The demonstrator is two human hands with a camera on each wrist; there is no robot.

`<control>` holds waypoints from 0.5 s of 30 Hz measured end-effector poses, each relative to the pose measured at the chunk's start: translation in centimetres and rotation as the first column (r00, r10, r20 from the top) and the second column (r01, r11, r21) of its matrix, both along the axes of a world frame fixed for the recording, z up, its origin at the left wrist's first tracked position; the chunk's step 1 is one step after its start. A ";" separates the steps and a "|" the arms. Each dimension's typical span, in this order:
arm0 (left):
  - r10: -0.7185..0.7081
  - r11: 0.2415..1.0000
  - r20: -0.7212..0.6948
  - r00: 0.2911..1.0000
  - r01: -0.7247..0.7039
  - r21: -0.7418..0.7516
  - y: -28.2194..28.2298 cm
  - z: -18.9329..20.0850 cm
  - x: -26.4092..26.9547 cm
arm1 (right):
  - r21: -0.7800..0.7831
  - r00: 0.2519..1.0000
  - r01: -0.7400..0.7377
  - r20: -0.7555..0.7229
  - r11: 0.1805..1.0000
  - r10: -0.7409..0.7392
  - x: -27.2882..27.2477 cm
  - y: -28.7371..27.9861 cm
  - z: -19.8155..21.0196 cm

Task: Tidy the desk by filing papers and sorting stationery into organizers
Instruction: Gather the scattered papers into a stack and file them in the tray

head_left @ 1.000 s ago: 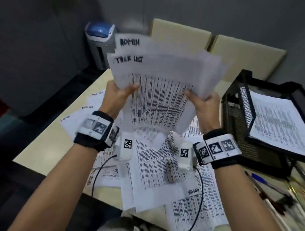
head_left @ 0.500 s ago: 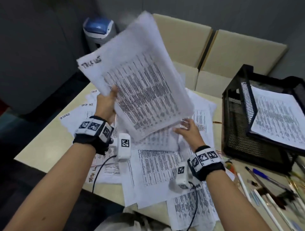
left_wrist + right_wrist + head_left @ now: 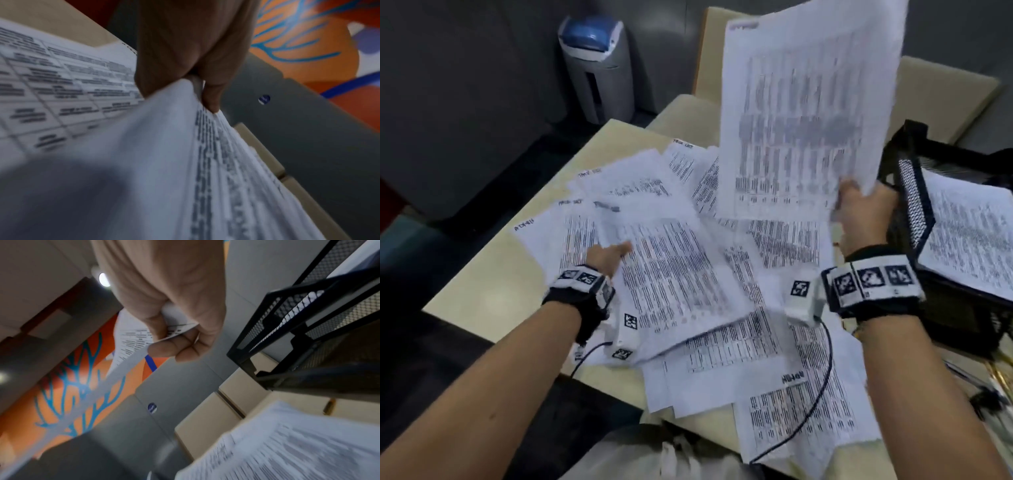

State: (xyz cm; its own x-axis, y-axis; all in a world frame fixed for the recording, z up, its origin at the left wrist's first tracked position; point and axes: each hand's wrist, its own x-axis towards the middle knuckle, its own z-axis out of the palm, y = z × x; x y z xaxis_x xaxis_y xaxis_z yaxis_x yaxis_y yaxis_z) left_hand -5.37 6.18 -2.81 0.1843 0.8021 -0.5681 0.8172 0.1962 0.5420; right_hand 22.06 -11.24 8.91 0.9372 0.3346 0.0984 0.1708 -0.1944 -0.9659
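My left hand [image 3: 607, 255] holds a stack of printed papers [image 3: 674, 274] low over the desk, thumb on top. In the left wrist view the thumb and fingers of the left hand [image 3: 203, 84] pinch the stack [image 3: 205, 162] at its edge. My right hand [image 3: 859, 212] pinches the bottom corner of a printed sheet [image 3: 804, 113] held upright, just left of the black mesh tray [image 3: 907, 192]. The right wrist view shows the right hand [image 3: 172, 337] pinching that sheet [image 3: 131, 340] beside the tray [image 3: 308, 321]. Several loose sheets [image 3: 784, 240] cover the beige desk [image 3: 493, 291].
The tray holds a printed pile [image 3: 969, 233]. Pens [image 3: 993, 387] lie at the desk's right edge below it. A grey bin with a blue lid [image 3: 599, 68] stands on the floor past the far left corner. Beige boxes [image 3: 941, 92] stand behind the desk.
Both hands held one fanned stack a second ago. The left hand has since lowered the stack towards the desk. The right hand let go, dropped to the loose papers and raised a sheet by the tray.
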 end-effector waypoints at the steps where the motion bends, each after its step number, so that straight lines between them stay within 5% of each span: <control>1: 0.093 0.995 0.046 0.995 -0.091 -0.052 -0.6 -0.2 0.2 | -0.033 0.999 -0.037 -0.011 0.999 0.036 -0.4 0.4 -1.2; 6: 0.263 0.953 0.289 0.920 -0.201 -0.227 -2.0 -1.2 -0.1 | -0.461 0.939 -0.314 -0.278 0.830 0.201 -4.9 -0.2 -10.2; 10: 0.327 0.920 0.456 0.828 -0.168 -0.354 -3.3 -0.9 0.8 | -0.793 0.955 -0.295 -0.232 0.533 0.184 -7.5 -1.1 -13.8; 15: 0.178 0.955 0.287 0.941 -0.095 -0.280 -4.5 -1.8 2.2 | -0.732 0.959 -0.278 -0.246 0.622 0.139 -6.7 -2.0 -13.7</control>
State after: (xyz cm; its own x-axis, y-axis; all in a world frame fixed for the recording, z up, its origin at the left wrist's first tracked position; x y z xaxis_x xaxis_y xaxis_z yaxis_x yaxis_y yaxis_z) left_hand -3.15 1.69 -4.60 0.2811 0.6651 -0.6918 0.5745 0.4608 0.6765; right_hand 15.33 -13.19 -4.77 0.8108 0.4145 -0.4134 0.1684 -0.8414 -0.5134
